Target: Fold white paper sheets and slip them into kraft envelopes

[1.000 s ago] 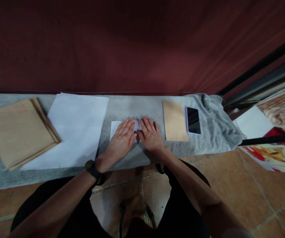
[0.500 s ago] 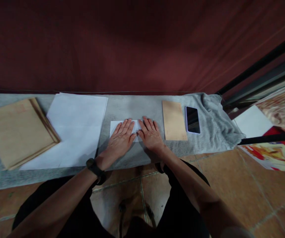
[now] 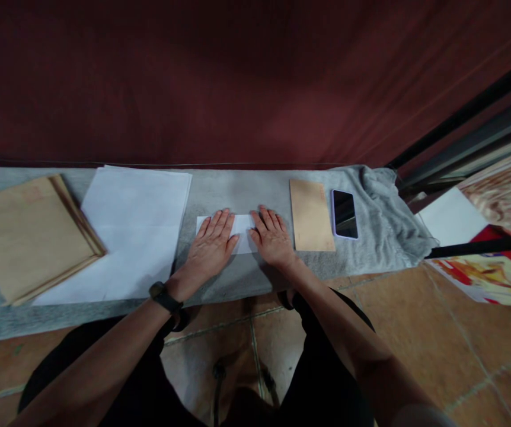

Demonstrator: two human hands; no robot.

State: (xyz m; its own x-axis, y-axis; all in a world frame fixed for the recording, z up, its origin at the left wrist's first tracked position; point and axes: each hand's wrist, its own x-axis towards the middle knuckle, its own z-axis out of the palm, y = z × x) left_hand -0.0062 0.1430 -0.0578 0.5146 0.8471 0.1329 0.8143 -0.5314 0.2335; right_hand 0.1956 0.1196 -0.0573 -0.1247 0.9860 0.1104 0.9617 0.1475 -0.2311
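Observation:
A narrow folded sheet of white paper (image 3: 243, 226) lies flat on the grey cloth in front of me. My left hand (image 3: 211, 244) rests palm down on its left part, fingers stretched out. On its right end lies my right hand (image 3: 274, 238), also flat with its fingers extended. A strip of the paper shows between the two hands; the rest is covered by them. Just right of my right hand is a brown envelope (image 3: 312, 216), lying apart from it.
Large white sheets (image 3: 137, 219) lie on the left, partly under a stack of brown envelopes (image 3: 33, 237). A phone (image 3: 345, 214) is beside the single envelope. The grey cloth (image 3: 384, 231) bunches at the right end, near a dark metal bar (image 3: 482, 246).
My left hand has slid a little to the left, so more of the folded paper shows between my hands. My right hand has barely moved.

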